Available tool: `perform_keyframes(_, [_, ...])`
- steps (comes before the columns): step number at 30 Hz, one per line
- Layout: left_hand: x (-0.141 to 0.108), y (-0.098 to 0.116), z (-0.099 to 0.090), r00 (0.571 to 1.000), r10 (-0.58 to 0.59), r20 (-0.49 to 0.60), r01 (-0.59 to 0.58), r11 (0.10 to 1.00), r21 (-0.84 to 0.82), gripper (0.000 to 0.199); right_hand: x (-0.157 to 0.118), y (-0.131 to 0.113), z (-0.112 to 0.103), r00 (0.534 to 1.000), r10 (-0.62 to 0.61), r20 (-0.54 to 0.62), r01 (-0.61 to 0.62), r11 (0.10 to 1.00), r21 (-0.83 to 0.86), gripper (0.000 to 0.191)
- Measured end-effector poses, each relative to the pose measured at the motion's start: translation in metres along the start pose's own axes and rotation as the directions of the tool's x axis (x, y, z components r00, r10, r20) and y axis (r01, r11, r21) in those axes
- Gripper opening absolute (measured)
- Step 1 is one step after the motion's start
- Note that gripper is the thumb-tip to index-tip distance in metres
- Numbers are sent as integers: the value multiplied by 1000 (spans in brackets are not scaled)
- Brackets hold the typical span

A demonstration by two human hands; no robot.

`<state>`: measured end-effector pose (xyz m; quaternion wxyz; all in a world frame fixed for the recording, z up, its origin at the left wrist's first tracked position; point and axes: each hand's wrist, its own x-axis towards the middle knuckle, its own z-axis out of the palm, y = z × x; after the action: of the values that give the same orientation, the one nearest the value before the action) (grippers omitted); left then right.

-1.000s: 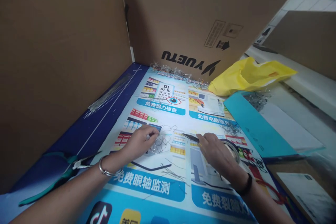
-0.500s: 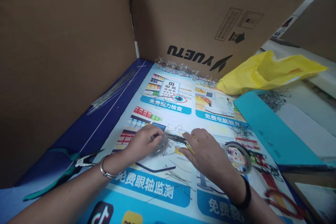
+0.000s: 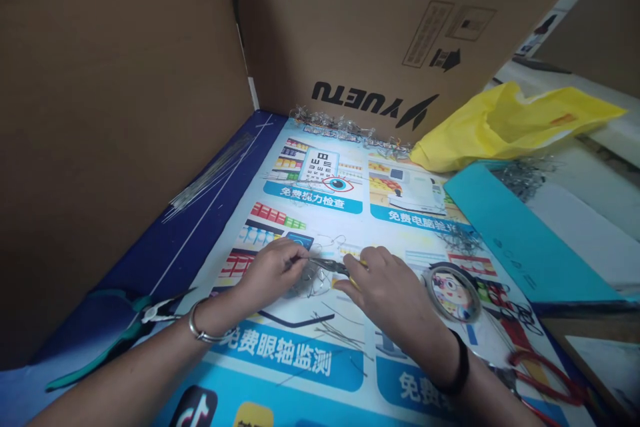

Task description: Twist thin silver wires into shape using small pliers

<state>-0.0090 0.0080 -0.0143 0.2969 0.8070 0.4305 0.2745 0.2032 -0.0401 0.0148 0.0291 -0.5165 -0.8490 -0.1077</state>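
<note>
My right hand point(image 3: 383, 287) grips the yellow handles of a pair of pliers point(image 3: 327, 265), whose dark jaws point left. Opposite it, my left hand point(image 3: 275, 270) is closed in a pinch on thin wire, right at the plier tips. Loops of silvery wire point(image 3: 315, 279) lie on the printed sheet just under the jaws and beside my left fingers. Several loose straight wires point(image 3: 340, 333) are scattered nearer to me on the same sheet. The exact spot where jaws and wire meet is too small to make out.
Green-handled cutters point(image 3: 133, 333) lie at the left, near a bundle of straight wires point(image 3: 207, 180). Wire pieces line the base of the cardboard wall point(image 3: 375, 27). On the right are a tape roll point(image 3: 453, 293), red-handled scissors point(image 3: 545, 377), a yellow bag point(image 3: 510, 127) and a turquoise box point(image 3: 530, 247).
The view has shifted slightly. The plier handles look more closed in my right hand, and the jaws lie a little flatter. My left hand stays at the tips.
</note>
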Motion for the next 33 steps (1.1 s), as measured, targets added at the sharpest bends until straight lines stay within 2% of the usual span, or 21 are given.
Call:
perform_keyframes(9, [0, -2, 1, 996, 83, -14, -82, 996, 33, 14, -4, 0, 7, 1000, 12, -9, -11, 999, 41, 26])
perform_keyframes(22, [0, -1, 0, 990, 133, -51, -130, 989, 66, 15, -5, -6, 6, 996, 77, -36, -73, 994, 84, 27])
perform_keyframes(25, [0, 1, -1, 989, 137, -46, -135, 989, 53, 16, -6, -5, 6, 994, 108, 10, -109, 985, 137, 28])
perform_keyframes(33, [0, 2, -2, 986, 161, -35, -161, 987, -6, 15, -2, 2, -1, 968, 125, 217, -189, 933, 307, 30])
